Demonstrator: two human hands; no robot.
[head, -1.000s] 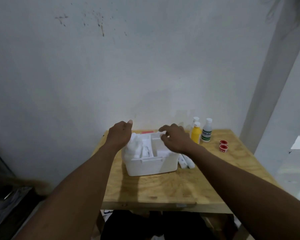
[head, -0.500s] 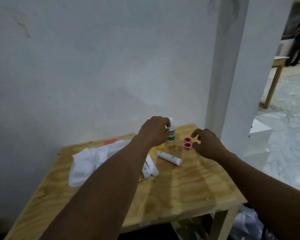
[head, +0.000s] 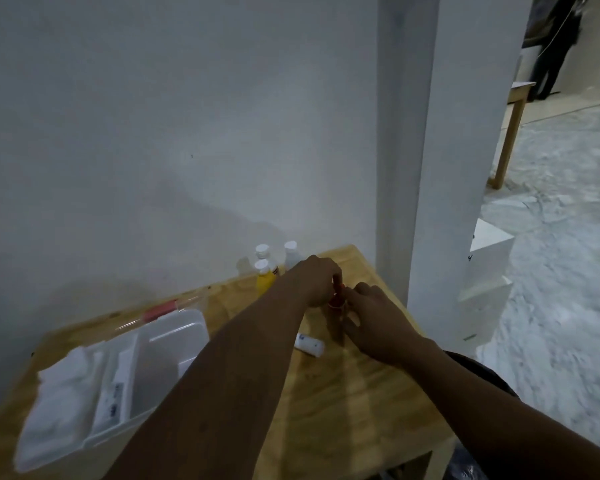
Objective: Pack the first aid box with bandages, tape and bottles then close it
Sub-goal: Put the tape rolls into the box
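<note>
Two small red tape rolls [head: 336,301] sit near the table's far right corner. My left hand [head: 314,280] curls over the upper roll with its fingers closed on it. From the right, my right hand [head: 374,317] pinches the lower roll with its fingertips. The open white first aid box [head: 174,344] stands at the left and holds white gauze and packets. A white bandage roll [head: 309,344] lies on the table under my left forearm. A yellow bottle [head: 265,277] and two white-capped bottles [head: 290,252] stand by the wall.
The wooden table [head: 343,403] stands against a white wall, with a white pillar [head: 440,168] just past its right corner. Beyond the pillar are a white stepped block [head: 489,258], a second wooden table and a person standing far off.
The view has swung right and down. My left hand left the box and crossed to the red tape rolls, and my right hand closed in on them from the right.
</note>
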